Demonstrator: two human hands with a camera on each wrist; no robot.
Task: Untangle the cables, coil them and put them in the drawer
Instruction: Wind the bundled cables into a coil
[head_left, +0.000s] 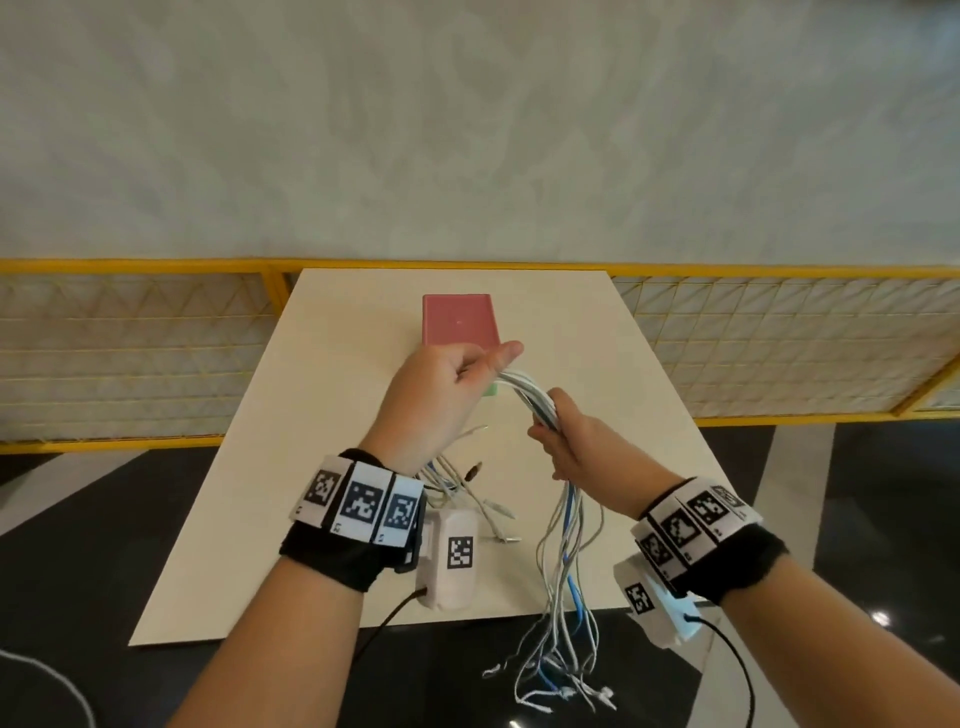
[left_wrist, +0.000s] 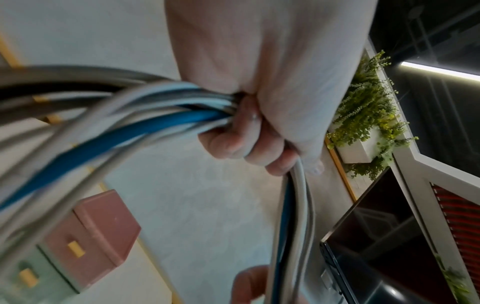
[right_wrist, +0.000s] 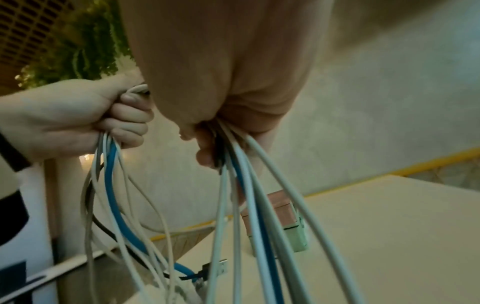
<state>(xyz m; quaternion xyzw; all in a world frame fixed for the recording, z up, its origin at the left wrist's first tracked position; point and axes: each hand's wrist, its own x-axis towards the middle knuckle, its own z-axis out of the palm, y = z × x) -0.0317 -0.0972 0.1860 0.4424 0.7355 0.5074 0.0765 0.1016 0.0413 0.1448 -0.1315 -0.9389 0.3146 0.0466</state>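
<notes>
A bundle of white, grey and blue cables (head_left: 524, 397) runs between both hands above a cream table (head_left: 322, 426). My left hand (head_left: 483, 369) grips its upper end, fingers curled round the strands (left_wrist: 182, 107). Lower and to the right, my right hand (head_left: 550, 421) holds the same bundle in a fist (right_wrist: 221, 144). Below it the loose ends (head_left: 566, 597) hang past the table's front edge. More cable ends with plugs (head_left: 467, 488) lie on the table under my left wrist. A small pink drawer unit (head_left: 460, 319) with a green drawer (left_wrist: 33, 273) stands behind the hands.
A yellow mesh railing (head_left: 156, 332) runs behind the table, in front of a pale wall. Dark glossy floor (head_left: 883, 493) surrounds the table. A planter with green plants (left_wrist: 369, 111) and a dark screen (left_wrist: 376, 236) appear in the left wrist view.
</notes>
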